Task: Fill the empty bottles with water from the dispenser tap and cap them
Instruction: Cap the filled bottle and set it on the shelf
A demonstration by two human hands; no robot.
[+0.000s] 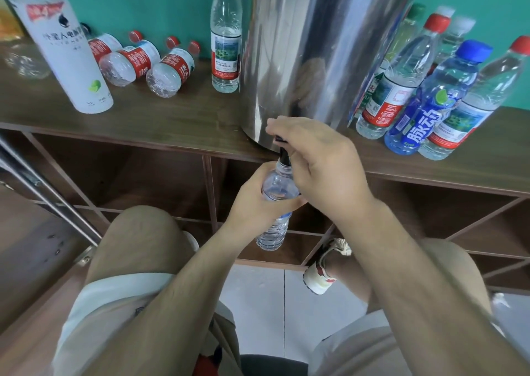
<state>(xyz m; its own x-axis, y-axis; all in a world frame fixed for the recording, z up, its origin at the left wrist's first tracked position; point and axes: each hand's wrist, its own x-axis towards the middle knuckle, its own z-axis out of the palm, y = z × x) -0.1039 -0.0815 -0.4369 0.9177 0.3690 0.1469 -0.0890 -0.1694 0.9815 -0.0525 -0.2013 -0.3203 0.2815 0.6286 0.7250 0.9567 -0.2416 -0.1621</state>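
A tall steel dispenser (315, 45) stands on the wooden shelf top (172, 123). Its black tap (284, 153) hangs over the shelf's front edge. My right hand (321, 163) is closed over the tap's handle. Below it my left hand (258, 203) grips a clear uncapped bottle (276, 200) around its upper body, with the bottle's neck right under the spout. Three empty red-labelled bottles (169, 71) lie on their sides at the left, caps on. Several upright capped bottles (401, 88) stand to the right of the dispenser, one of them blue (430, 108).
A tall white bottle (68, 57) stands at the left, and a red-capped clear bottle (226, 39) stands just left of the dispenser. Open wooden cubbies lie under the shelf. My knees and a shoe (321, 278) are over the tiled floor.
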